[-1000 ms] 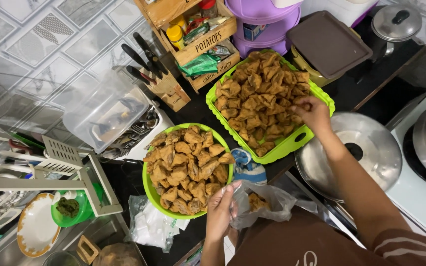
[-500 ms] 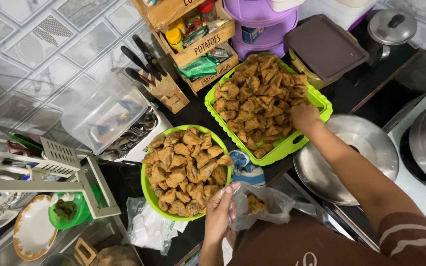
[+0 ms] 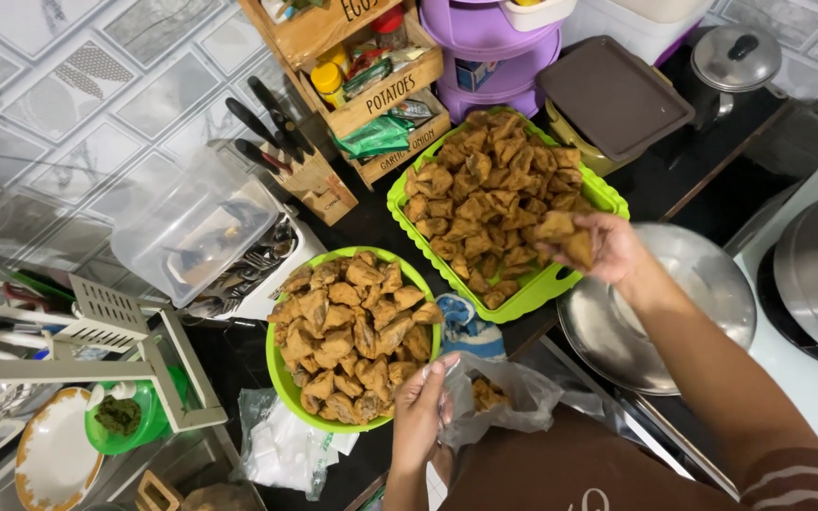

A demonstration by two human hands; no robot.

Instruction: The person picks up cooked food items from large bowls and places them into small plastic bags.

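Right hand (image 3: 608, 248) lifted off green tray (image 3: 608, 197), pinching fried snacks (image 3: 565, 237). Left hand (image 3: 420, 416) pinches bag (image 3: 504, 402) open. Next: drop snacks in.

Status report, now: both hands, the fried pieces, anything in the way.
Left hand holds clear plastic bag open. Right hand grips fried pieces above green rectangular tray. Green round bowl beside the bag; nothing between.

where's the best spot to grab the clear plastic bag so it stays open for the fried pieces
Probably by its upper rim on the near side, pinched from above, as the left hand does with the clear plastic bag. The film is limp and sags sideways, so lifting the edge holds the mouth open toward the right hand, which carries fried pieces.
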